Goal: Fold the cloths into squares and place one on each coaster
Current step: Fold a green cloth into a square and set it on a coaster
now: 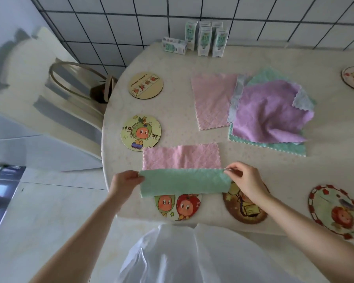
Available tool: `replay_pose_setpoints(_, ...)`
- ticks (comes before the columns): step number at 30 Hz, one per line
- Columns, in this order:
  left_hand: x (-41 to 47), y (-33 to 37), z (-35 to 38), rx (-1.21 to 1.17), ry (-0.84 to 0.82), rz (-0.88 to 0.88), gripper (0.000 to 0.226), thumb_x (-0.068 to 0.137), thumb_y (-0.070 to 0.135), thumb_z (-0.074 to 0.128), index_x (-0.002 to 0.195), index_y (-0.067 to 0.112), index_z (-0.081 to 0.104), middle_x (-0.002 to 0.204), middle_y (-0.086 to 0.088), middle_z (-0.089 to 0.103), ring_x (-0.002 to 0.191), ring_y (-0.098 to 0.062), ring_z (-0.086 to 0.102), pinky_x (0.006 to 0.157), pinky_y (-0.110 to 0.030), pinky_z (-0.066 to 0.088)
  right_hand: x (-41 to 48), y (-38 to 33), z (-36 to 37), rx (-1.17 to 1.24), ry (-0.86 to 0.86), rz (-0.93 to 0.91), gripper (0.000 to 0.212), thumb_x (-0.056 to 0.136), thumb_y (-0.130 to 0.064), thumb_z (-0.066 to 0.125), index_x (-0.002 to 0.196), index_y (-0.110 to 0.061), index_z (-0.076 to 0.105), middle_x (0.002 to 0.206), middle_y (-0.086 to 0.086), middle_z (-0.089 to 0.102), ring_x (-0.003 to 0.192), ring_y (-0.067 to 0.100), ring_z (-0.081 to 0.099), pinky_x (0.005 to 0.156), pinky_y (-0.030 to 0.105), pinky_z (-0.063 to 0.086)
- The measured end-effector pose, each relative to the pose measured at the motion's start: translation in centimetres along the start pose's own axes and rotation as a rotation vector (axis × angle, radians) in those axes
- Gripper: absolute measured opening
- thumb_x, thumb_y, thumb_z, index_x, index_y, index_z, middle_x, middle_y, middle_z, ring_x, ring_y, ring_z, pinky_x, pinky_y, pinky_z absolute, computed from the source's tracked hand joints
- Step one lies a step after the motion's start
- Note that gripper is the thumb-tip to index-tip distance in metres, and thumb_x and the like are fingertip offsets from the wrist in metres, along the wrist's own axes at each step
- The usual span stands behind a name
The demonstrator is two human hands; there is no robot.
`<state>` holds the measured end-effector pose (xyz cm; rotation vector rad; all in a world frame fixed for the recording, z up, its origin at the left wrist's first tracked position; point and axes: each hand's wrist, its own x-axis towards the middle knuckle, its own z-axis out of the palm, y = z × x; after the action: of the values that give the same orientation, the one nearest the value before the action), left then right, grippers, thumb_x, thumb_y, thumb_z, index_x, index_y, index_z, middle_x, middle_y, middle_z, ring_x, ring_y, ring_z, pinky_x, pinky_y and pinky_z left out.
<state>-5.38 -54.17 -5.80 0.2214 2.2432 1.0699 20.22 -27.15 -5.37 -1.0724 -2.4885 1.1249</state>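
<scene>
Head view, and I see both hands at the near edge of the table (172, 111), working one green cloth (184, 182). It is doubled into a long strip, stretched side to side between them. The left hand (124, 182) grips the strip's left end, fingers curled round the edge. The right hand (244, 180) pinches the top right corner between thumb and forefinger, the other fingers bent loosely. The strip's lower edge covers the top of the two-character coaster (178, 207). The right wrist crosses over a brown coaster (243, 211).

Just beyond the strip lies a folded pink cloth (182, 158), flat on the table, its near edge meeting the green one. Its far left corner reaches the green-hat coaster (140, 132). Further back sits a picture-strip coaster (145, 85). A red-rimmed coaster (335, 211) lies bare at my right.

Mid-table I see the waiting pile: a purple cloth (268, 113) rumpled on top, a mint cloth (284, 148) beneath it, and another pink cloth (213, 101) spread flat beside them. Milk cartons (204, 39) stand by the tiled wall.
</scene>
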Motion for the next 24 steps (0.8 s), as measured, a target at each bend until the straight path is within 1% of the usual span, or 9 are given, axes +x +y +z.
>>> replay_pose_setpoints(2,1.7,1.1,0.2,-0.072,-0.015,-0.075,0.014,0.079,0.009,0.074,0.093,0.011,0.073,0.080,0.001,0.069,0.078,-0.020,0.064,0.076,-0.028,0.053,2.2,-0.4,0.2,0.021,0.004,0.030,0.006,0.082,-0.012,0.071,0.088,-0.014,0.070,0.082,-0.008,0.069,0.078,0.003,0.063,0.075,0.012,0.048)
replay_pose_setpoints(5,3.6,2.1,0.9,-0.162,-0.023,-0.162,0.020,0.082,0.005,0.070,0.102,0.003,0.069,0.085,-0.003,0.068,0.086,-0.026,0.066,0.083,-0.034,0.055,5.4,-0.5,0.7,0.037,0.005,0.092,0.010,0.084,-0.007,0.066,0.090,-0.014,0.071,0.085,-0.006,0.069,0.081,0.006,0.063,0.080,0.020,0.049)
replay_pose_setpoints(10,5.7,2.6,2.0,-0.170,0.018,-0.222,0.023,0.084,0.005,0.067,0.107,0.001,0.067,0.086,-0.005,0.068,0.086,-0.027,0.067,0.079,-0.034,0.056,8.9,-0.2,1.5,0.055,-0.035,0.164,0.009,0.084,-0.008,0.066,0.090,-0.015,0.070,0.086,-0.004,0.068,0.083,0.012,0.064,0.079,0.030,0.054)
replay_pose_setpoints(13,6.7,2.7,2.1,-0.149,0.036,-0.258,0.023,0.084,0.008,0.068,0.107,0.002,0.066,0.088,-0.007,0.068,0.079,-0.028,0.066,0.070,-0.032,0.056,10.4,0.5,1.9,0.061,-0.067,0.223,0.003,0.082,-0.014,0.069,0.084,-0.015,0.067,0.081,-0.002,0.069,0.077,0.016,0.066,0.075,0.040,0.057)
replay_pose_setpoints(15,7.3,2.5,2.0,-0.122,0.032,-0.264,0.025,0.084,0.009,0.069,0.107,0.002,0.066,0.089,-0.010,0.068,0.076,-0.028,0.067,0.065,-0.030,0.056,11.1,1.1,2.1,0.061,-0.097,0.248,0.005,0.081,-0.016,0.071,0.080,-0.014,0.066,0.076,-0.001,0.070,0.073,0.017,0.067,0.071,0.044,0.058)
replay_pose_setpoints(17,7.7,2.3,2.0,-0.097,0.028,-0.261,0.025,0.083,0.009,0.070,0.106,0.001,0.066,0.088,-0.011,0.069,0.074,-0.028,0.067,0.063,-0.030,0.056,11.6,1.4,2.4,0.058,-0.118,0.258,0.008,0.081,-0.018,0.072,0.076,-0.016,0.065,0.073,-0.001,0.069,0.072,0.017,0.067,0.069,0.044,0.058)
replay_pose_setpoints(21,8.2,2.1,2.2,-0.040,0.034,-0.252,0.022,0.083,0.010,0.070,0.104,0.002,0.068,0.085,-0.011,0.070,0.067,-0.024,0.066,0.060,-0.029,0.056,12.4,1.5,2.5,0.001,-0.128,0.255,0.011,0.080,-0.019,0.073,0.076,-0.015,0.064,0.072,-0.002,0.067,0.072,0.017,0.066,0.066,0.031,0.054)
replay_pose_setpoints(22,8.4,2.1,2.3,-0.027,0.039,-0.248,0.021,0.084,0.011,0.070,0.103,0.002,0.068,0.085,-0.011,0.070,0.065,-0.023,0.065,0.060,-0.029,0.055,12.6,1.5,2.6,-0.004,-0.126,0.268,0.012,0.080,-0.020,0.073,0.075,-0.014,0.064,0.071,-0.003,0.066,0.070,0.017,0.065,0.065,0.031,0.054)
replay_pose_setpoints(24,8.6,2.1,2.5,-0.010,0.044,-0.243,0.020,0.085,0.011,0.068,0.102,0.002,0.068,0.087,-0.012,0.070,0.065,-0.023,0.064,0.058,-0.029,0.055,13.0,1.7,2.7,-0.006,-0.123,0.303,0.014,0.080,-0.022,0.073,0.074,-0.015,0.064,0.068,-0.004,0.065,0.066,0.018,0.064,0.063,0.035,0.055)
